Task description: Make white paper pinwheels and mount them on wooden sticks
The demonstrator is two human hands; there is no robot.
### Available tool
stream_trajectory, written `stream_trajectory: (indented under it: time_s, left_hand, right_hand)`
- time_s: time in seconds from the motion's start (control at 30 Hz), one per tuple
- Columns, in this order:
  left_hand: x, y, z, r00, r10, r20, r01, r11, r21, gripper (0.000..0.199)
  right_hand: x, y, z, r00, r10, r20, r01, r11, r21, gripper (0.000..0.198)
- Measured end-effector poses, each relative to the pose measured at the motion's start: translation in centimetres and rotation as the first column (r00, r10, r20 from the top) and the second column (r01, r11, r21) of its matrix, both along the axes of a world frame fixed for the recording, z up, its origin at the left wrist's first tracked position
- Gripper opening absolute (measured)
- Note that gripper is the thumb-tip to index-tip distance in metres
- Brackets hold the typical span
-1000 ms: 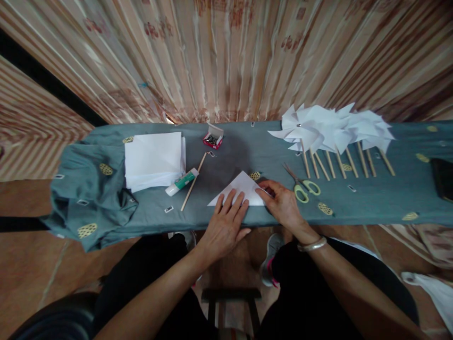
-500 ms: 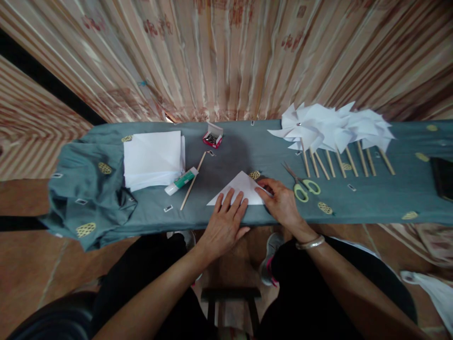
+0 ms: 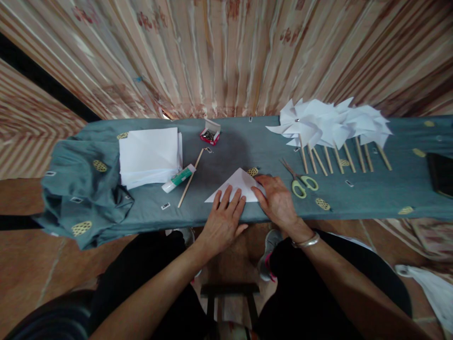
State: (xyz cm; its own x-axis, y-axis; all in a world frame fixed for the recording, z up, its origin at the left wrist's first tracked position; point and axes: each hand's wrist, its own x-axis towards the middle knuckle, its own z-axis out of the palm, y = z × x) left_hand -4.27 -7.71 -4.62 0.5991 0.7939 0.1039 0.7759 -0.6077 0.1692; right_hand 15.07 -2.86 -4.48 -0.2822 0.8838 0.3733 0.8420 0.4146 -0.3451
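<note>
A white sheet of paper [image 3: 238,181], folded into a triangle, lies near the front edge of the cloth-covered table with its point facing away from me. My left hand [image 3: 222,217] is laid flat across its lower middle, fingers spread. At the triangle's right corner is my right hand [image 3: 278,200], its fingers curled and its thumb against the paper; that corner is hidden under it. Just right of this hand rest scissors [image 3: 299,182] with pale green handles, blades partly apart.
A stack of white paper [image 3: 150,156] lies left, beside a glue tube [image 3: 179,178] resting against a wooden stick [image 3: 190,179]. Behind is a small red box [image 3: 210,133] of metal pins. Paper pinwheels [image 3: 325,123] on sticks lie back right; a dark object [image 3: 440,172] sits far right.
My right hand's fingers have come down from a pinch at the paper's right corner to lie lower over it. My left hand stays on the paper. The whole view has shifted slightly.
</note>
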Motion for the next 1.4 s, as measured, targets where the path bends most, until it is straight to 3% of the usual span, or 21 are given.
stream_trajectory:
  time_s: [0.13,0.33,0.73,1.0,1.4]
  left_hand:
    - [0.1,0.0,-0.2,1.0,0.004,-0.021,-0.003,1.0,0.022,0.07]
    - [-0.1,0.0,-0.1,1.0,0.002,-0.022,-0.001,1.0,0.023,0.067]
    - [-5.6,-2.0,0.2,0.991,0.131,-0.027,-0.13,0.99,0.052,0.066]
    - [-6.9,-2.8,0.0,0.984,0.146,0.105,-0.158,0.979,0.126,0.062]
    - [-5.4,-0.5,-0.3,0.925,0.187,0.331,-0.222,0.973,0.068,0.059]
  right_hand:
    - [-1.2,-1.2,-0.1,0.992,0.009,0.123,-0.011,1.0,0.011,0.041]
    - [-1.9,-2.0,-0.7,0.989,-0.019,0.148,0.022,1.0,-0.021,0.047]
    - [2.8,-2.8,-1.8,0.993,-0.116,0.008,0.116,0.992,-0.045,0.05]
    - [4.2,-3.2,-1.6,0.99,-0.039,-0.135,0.037,0.999,-0.017,0.044]
    - [4.0,-3.6,-1.0,0.986,-0.035,-0.164,0.033,0.999,-0.011,0.024]
